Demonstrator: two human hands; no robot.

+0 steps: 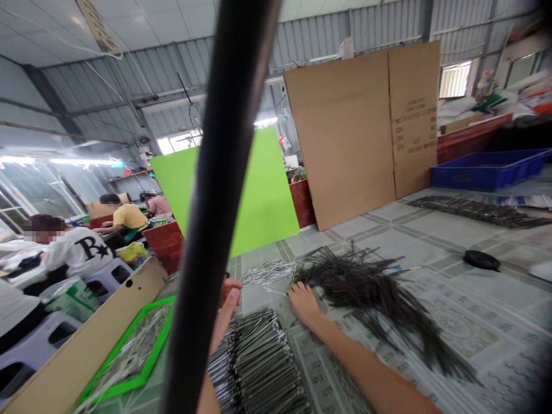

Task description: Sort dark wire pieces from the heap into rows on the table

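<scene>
My left hand [228,302] is partly hidden behind a thick black bar [219,172]; its thumb and fingers look pinched, but what they hold is too small to make out. My right hand [304,302] is bent down at the table, fingertips closed at the end of a thin silvery rod [276,291]. Between and just beyond both hands lies a loose heap of silvery rods [267,271]. A tangled pile of thin dark strips [357,282] lies right beside my right hand. Below the hands, dark rods with shiny ends [267,368] lie stacked in neat rows.
A green-framed tray [150,368] of pale strips sits at left beside a cardboard edge [86,345]. A black ring [482,260], a row of dark strips [478,210] and a blue crate [487,172] are at right. Green and cardboard panels [345,144] stand behind; people sit at left.
</scene>
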